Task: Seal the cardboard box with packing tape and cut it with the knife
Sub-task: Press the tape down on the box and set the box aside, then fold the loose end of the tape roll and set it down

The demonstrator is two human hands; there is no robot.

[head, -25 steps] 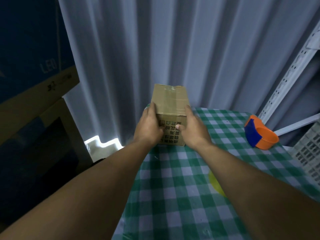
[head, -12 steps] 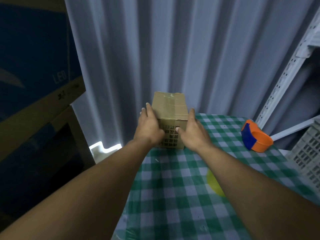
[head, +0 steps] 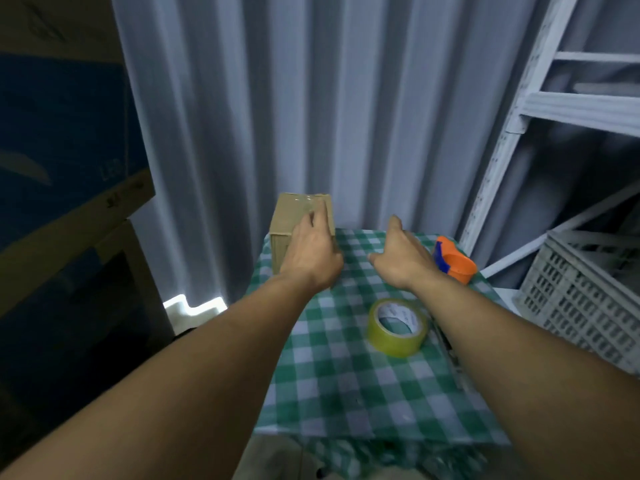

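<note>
A small cardboard box [head: 289, 220] stands at the far left corner of the table, with clear tape shining along its top. My left hand [head: 311, 252] lies against its right side, fingers reaching over the top edge. My right hand [head: 403, 259] hovers above the cloth to the right of the box, fingers apart and holding nothing. A yellowish roll of packing tape [head: 396, 329] lies flat near my right forearm. A thin dark object [head: 446, 344], perhaps the knife, lies mostly hidden under that forearm.
An orange and blue tape dispenser [head: 455, 261] sits at the far right of the green checked tablecloth [head: 346, 368]. A grey plastic crate [head: 581, 299] and a white metal rack [head: 519, 116] stand to the right. Large cartons [head: 69, 174] are stacked at left, with corrugated wall behind.
My right hand has come off the box and swung to the right. The left hand stays on the box, which now sits further left on the table. The tape roll is uncovered.
</note>
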